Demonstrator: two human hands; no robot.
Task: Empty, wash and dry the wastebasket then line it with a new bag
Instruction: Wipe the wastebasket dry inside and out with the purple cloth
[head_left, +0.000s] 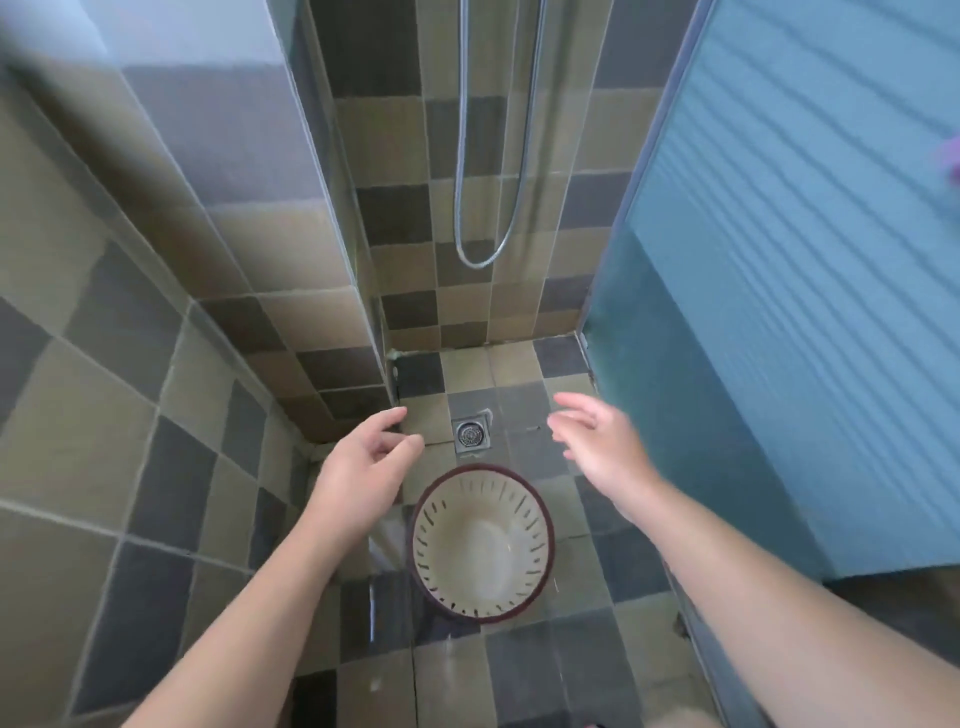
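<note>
The wastebasket is seen standing upright on the tiled floor of a shower stall, mouth open to the camera; its inside is pale with slotted walls, its rim dark red; no bag or rubbish is seen inside. A square floor drain is set in the tiles just beyond the basket, apart from it. The left hand is held above the floor to the left of the basket, touching nothing; its fingers are loosely curled, thumb and forefinger parted. The right hand is held above the floor to the right, blurred; its fingers are extended and slightly spread, nothing held. A metal shower hose is looped against the far tiled wall; a frosted blue door panel is seen at right.
</note>
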